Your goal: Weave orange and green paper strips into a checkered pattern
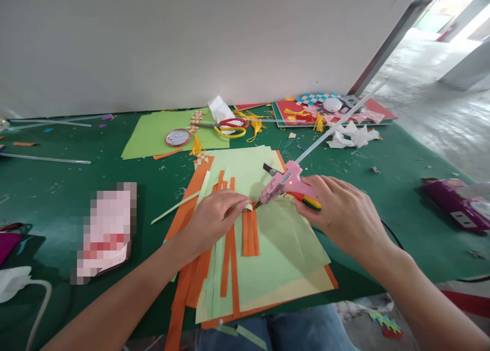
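My right hand (337, 208) grips a pink glue gun (285, 181), a long clear glue stick (340, 121) jutting from its back. The nozzle points down at my left hand (216, 213), whose fingers pinch a pale green paper strip (249, 206). Right beneath the nozzle, several orange paper strips (251, 233) lie side by side at the green strip. A red and yellow handle (312, 203) shows under the glue gun by my right fingers; whether I hold it too, I cannot tell. Pale green sheets (291, 259) and longer orange strips (181, 259) lie underneath.
Behind are scissors (229, 128), a round tin (178, 137), yellow tassels (255, 124), bright green paper (147, 131) and crumpled tissue (352, 135). A blurred-out phone-like object (109, 228) lies left. A purple power strip (457, 203) sits right, and a white plug (15, 283) lies near left.
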Motion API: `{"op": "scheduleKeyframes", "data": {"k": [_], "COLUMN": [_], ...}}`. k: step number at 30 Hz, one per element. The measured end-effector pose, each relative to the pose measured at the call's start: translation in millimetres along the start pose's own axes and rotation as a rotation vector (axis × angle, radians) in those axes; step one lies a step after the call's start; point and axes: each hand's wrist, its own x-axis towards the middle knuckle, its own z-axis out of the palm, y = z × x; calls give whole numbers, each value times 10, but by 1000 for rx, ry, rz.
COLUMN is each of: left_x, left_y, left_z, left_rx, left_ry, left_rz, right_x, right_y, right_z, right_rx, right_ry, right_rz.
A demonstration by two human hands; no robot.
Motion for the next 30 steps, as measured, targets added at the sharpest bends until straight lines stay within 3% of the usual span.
{"op": "scheduleKeyframes", "data": {"k": [23, 30], "left_x": [-10, -23], "left_y": [-9, -27], "left_z": [2, 11], "left_rx": [-11, -11], "left_ry": [-3, 0], "left_rz": [0, 18], "right_x": [-7, -62], "right_y": [-24, 122], "right_z": [13, -65], "right_rx": [34, 23], "right_ry": [-14, 3], "right_rz": [19, 175]}}
